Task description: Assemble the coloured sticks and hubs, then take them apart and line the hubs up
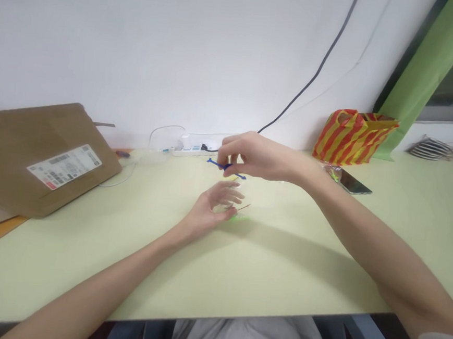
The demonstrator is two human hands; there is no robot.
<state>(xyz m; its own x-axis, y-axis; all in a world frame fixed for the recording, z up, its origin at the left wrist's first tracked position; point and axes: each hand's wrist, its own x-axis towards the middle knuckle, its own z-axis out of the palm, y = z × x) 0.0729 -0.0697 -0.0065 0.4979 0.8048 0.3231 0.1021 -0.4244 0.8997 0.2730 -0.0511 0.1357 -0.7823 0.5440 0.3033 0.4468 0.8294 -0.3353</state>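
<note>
My right hand (247,153) is raised above the table, fingertips pinched on the middle of a thin blue plastic piece (216,163) with small arrow-like ends. Its kind I cannot make out. Below and nearer to me is my left hand (214,205), fingers spread and curved, thumb apart from them. A thin reddish stick (244,207) shows just past the left thumb; whether the thumb touches it is unclear. Bright green (240,218) shows by the thumb, blurred. Something small and yellow (231,178) appears between the two hands, partly hidden.
On the left lies a cardboard package (23,159) with a white label. A white power strip (192,149) with cables runs along the wall. A red-and-yellow striped bag (350,137) stands at the right, behind a phone (353,181). The table's front edge (238,319) is near me.
</note>
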